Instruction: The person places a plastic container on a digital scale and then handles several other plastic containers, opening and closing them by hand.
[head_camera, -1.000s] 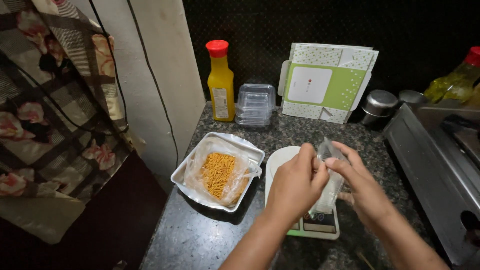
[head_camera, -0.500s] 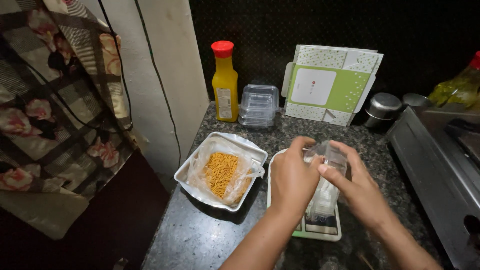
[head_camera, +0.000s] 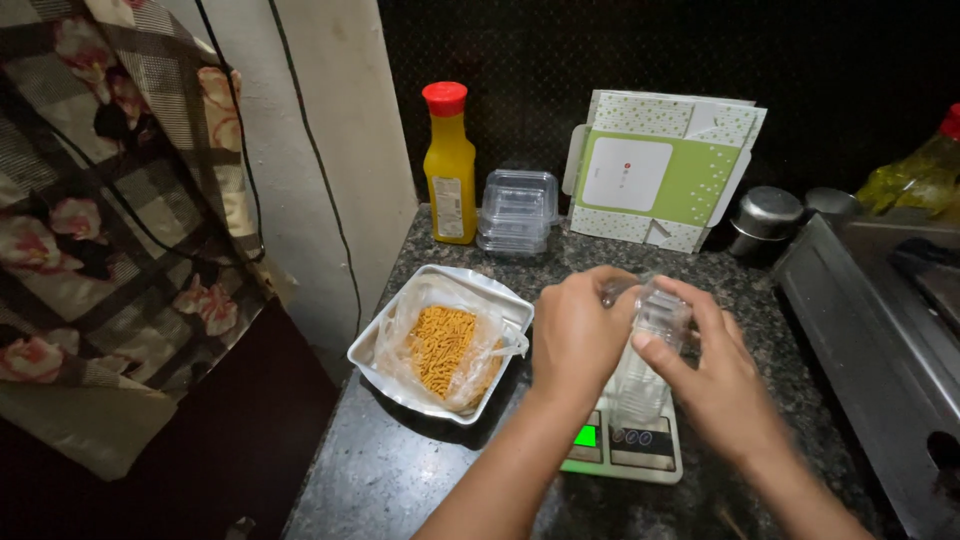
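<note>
The dark speckled tabletop (head_camera: 400, 480) carries everything here, with a steel stove (head_camera: 880, 330) along my right side and a green-and-white carton (head_camera: 660, 170) leaning against the back wall. To my left sits a white tray (head_camera: 375, 350) holding a clear bag of yellow fried noodle snack (head_camera: 445, 345), and behind it stand an orange bottle with a red cap (head_camera: 449, 165) and a stack of clear plastic boxes (head_camera: 518, 212). Straight below my hands lies a small kitchen scale (head_camera: 625, 450), its screen lit green. My left hand (head_camera: 578, 335) and right hand (head_camera: 705, 365) both have their fingers wrapped around a clear plastic container (head_camera: 650, 350) held just over the scale; it looks to touch the platform, though blur hides that.
</note>
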